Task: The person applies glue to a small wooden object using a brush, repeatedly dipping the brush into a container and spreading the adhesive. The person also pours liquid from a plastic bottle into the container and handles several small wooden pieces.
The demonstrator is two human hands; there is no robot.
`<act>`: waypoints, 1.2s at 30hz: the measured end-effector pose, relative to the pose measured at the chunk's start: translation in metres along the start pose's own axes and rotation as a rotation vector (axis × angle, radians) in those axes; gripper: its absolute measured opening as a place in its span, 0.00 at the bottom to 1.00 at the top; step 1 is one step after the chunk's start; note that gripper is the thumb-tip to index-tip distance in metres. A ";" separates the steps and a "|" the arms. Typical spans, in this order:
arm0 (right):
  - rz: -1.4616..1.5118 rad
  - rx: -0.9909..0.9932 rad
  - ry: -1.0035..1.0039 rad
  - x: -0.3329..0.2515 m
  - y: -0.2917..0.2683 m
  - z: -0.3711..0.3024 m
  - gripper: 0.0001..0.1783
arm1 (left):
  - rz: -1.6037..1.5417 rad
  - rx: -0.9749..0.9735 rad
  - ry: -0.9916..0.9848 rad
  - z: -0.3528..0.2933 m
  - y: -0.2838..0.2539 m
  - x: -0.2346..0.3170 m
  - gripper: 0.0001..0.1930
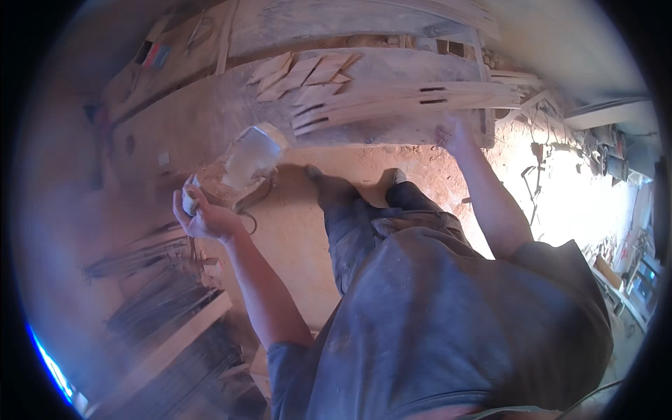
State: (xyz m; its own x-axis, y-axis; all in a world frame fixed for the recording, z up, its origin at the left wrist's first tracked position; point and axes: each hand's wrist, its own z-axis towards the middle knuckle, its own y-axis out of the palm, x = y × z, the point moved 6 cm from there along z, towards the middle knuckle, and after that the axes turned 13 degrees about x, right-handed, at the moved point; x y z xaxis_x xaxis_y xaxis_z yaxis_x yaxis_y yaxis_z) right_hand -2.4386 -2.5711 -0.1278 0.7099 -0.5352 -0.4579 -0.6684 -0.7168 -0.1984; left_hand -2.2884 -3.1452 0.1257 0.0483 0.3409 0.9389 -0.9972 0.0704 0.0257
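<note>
My left hand [210, 218] is raised at the left with its fingers curled around a small pale rounded piece [190, 201], whose kind I cannot make out. Just beyond that hand, a whitish, partly see-through container [253, 157] stands at the near edge of the workbench [210, 105]; it looks like plastic. Long wooden slats [392, 102] with dark slots near their ends lie across the bench. At their near side, toward the right, is my right hand [449, 134]. Motion smears its fingers, so whether it grips a slat or the bench edge does not show.
Several short thin wood pieces [301, 75] lie on the bench behind the slats. Dark strips and a long board [175, 339] are stacked at the lower left. Tools and cables [535, 164] crowd the bright right side. Dusty floor [290, 245] lies around my feet.
</note>
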 end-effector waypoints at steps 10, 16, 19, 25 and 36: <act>0.223 0.400 -0.313 -0.010 0.109 -0.019 0.30 | 0.112 -0.176 -0.031 0.172 0.179 -0.161 0.20; 0.297 0.513 -0.347 -0.005 0.108 0.005 0.27 | 0.277 -0.373 -0.044 0.215 0.227 -0.225 0.27; 0.293 0.133 -0.469 0.031 0.091 0.034 0.28 | 0.362 -0.454 0.030 0.225 0.231 -0.251 0.31; -0.107 0.615 -0.203 0.146 0.229 -0.142 0.22 | 0.445 -0.541 -0.081 0.222 0.215 -0.197 0.46; -0.070 -0.098 0.265 0.186 0.225 -0.204 0.22 | 0.318 -0.722 0.510 0.057 0.149 -0.136 0.29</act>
State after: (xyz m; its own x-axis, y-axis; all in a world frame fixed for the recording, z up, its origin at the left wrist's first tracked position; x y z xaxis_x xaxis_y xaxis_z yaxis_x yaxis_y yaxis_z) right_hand -2.4110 -2.9232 -0.0805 0.7956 -0.5715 -0.2010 -0.6000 -0.7891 -0.1312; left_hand -2.4470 -3.2342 0.0210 -0.0309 0.8020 0.5965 -0.6992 0.4091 -0.5863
